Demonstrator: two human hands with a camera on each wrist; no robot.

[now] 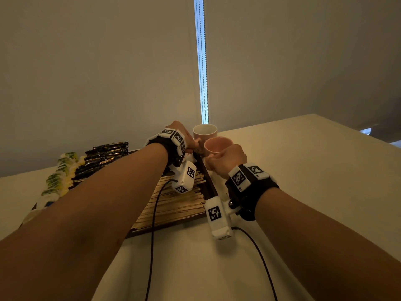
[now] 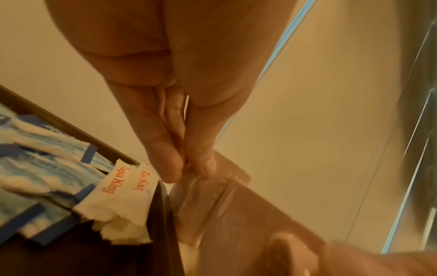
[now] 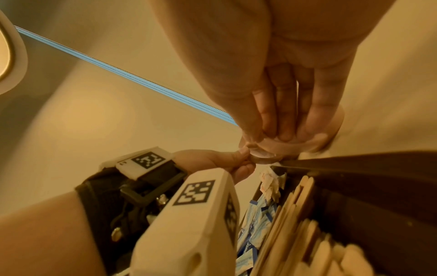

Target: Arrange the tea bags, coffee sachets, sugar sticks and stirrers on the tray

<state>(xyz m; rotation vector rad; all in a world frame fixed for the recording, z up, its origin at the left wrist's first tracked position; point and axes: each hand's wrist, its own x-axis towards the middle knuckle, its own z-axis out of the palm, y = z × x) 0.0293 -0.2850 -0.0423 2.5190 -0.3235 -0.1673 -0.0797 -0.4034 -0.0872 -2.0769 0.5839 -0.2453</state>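
Dim, warm yellowish light throughout; both wrist views are soft, blurred and stretched toward their edges

Two white paper sachets (image 2: 123, 188) at the tray's far corner carry orange lettering; the clearer reads "Tapa King" or similar. Print on the blue-and-white sachets (image 2: 42, 164) beside them is too blurred to read.

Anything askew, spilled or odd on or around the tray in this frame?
Nothing spilled. Two white sugar sachets with orange print lie crumpled in the tray's far corner. Oddly for this task, both hands are at the nearer pink cup beside the tray, not on tray items.
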